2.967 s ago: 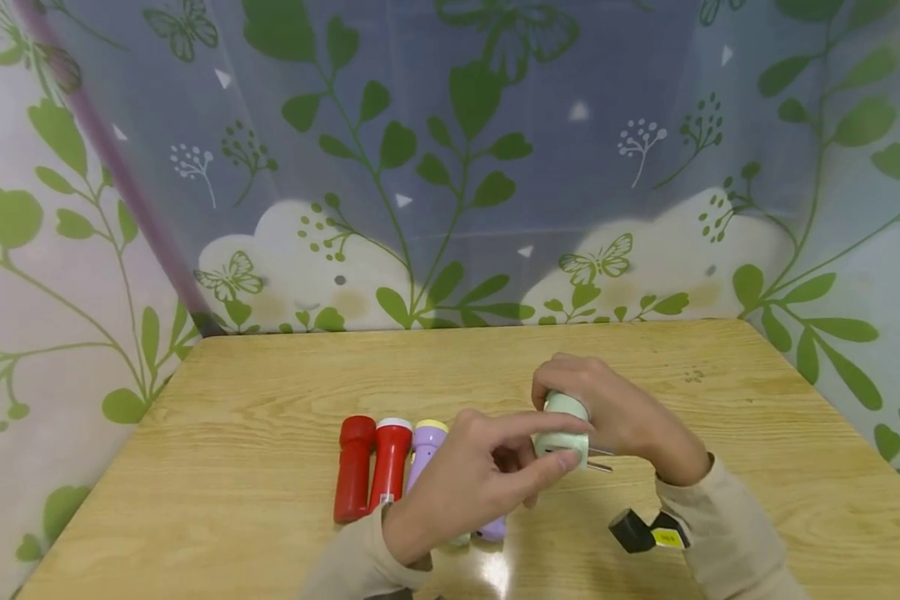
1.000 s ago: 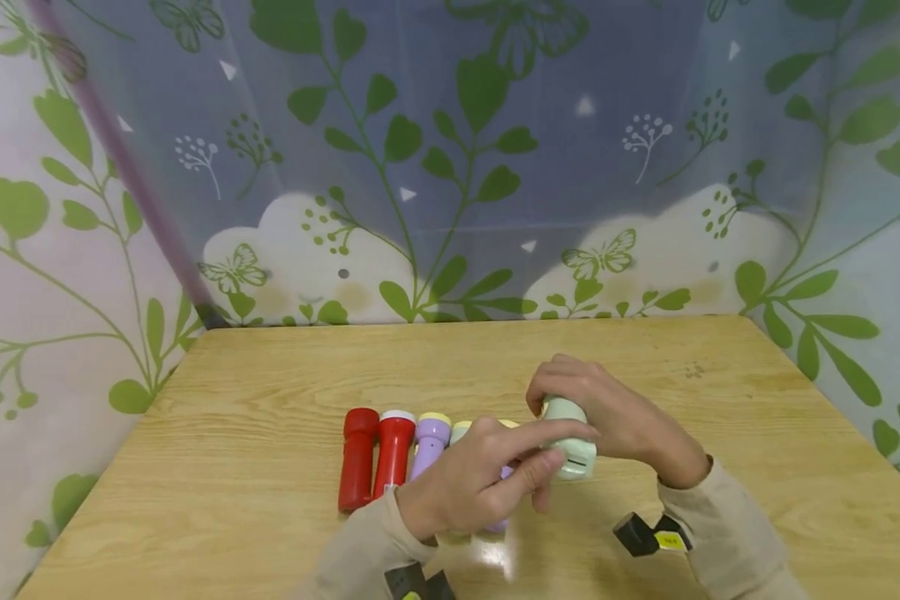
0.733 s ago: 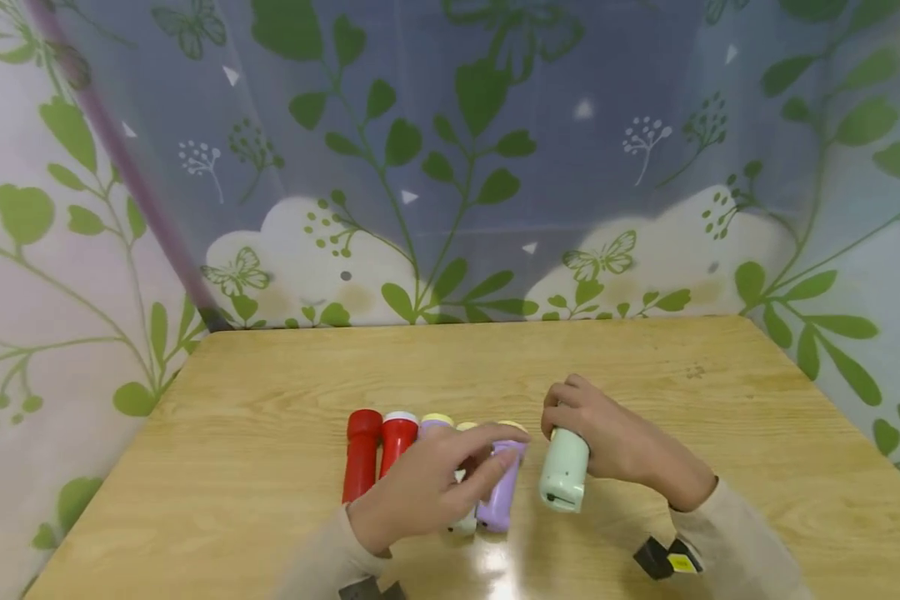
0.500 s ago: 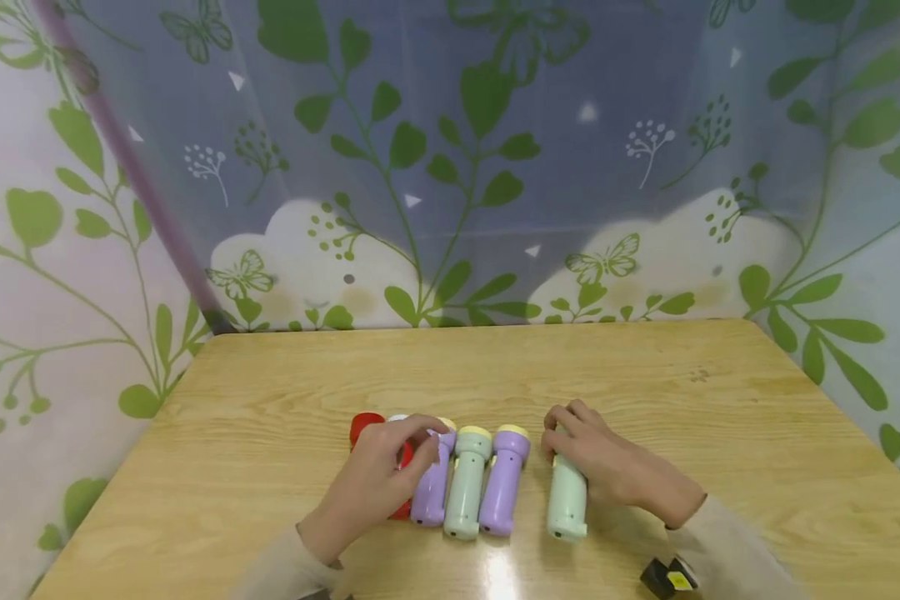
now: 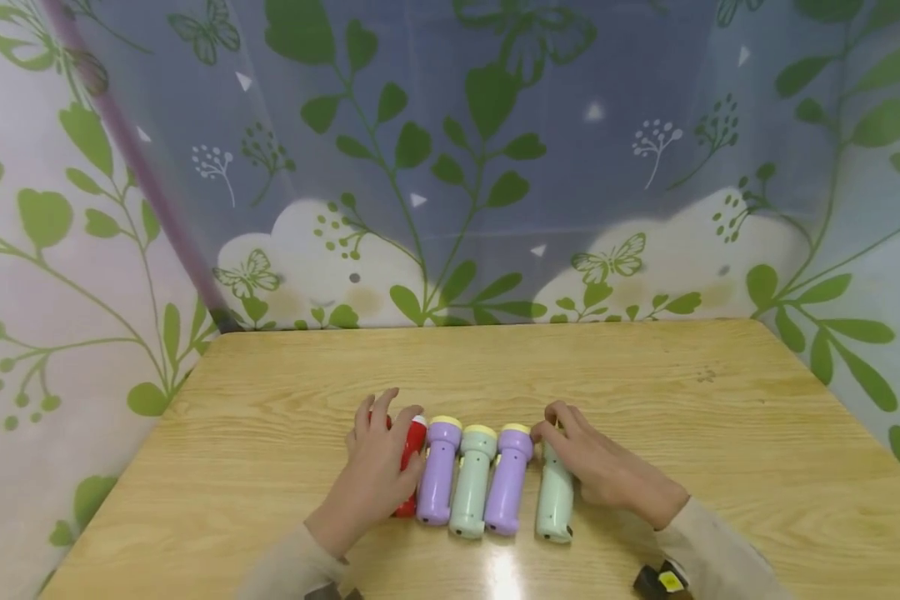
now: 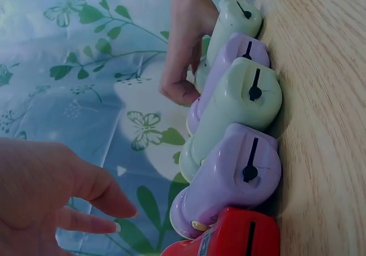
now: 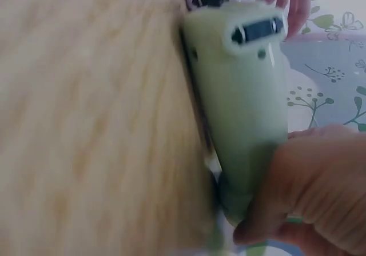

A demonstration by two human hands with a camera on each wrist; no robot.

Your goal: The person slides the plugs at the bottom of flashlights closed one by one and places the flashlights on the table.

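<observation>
My right hand (image 5: 596, 462) grips a pale green flashlight (image 5: 556, 504) near its head, at the right end of a row of flashlights. In the right wrist view that green flashlight's tail faces the camera, with fingers around the head. Beside it lie a purple flashlight (image 5: 507, 492), another green flashlight (image 5: 471, 492) and a second purple flashlight (image 5: 438, 483), heads pointing away. My left hand (image 5: 367, 479) hovers over the row's left end with fingers spread, mostly hiding the red flashlights (image 5: 416, 442). The left wrist view shows its fingers (image 6: 108, 196) apart from the flashlights.
Under everything is a wood-grain table (image 5: 270, 400), bounded at the back by a leaf-patterned curtain (image 5: 480, 267). A black wrist device (image 5: 662, 581) with a yellow label sits at the right sleeve.
Metal prongs on the green flashlight have gone from sight. My left hand let go of it and moved left over the red flashlights, while my right hand lowered it beside the row.
</observation>
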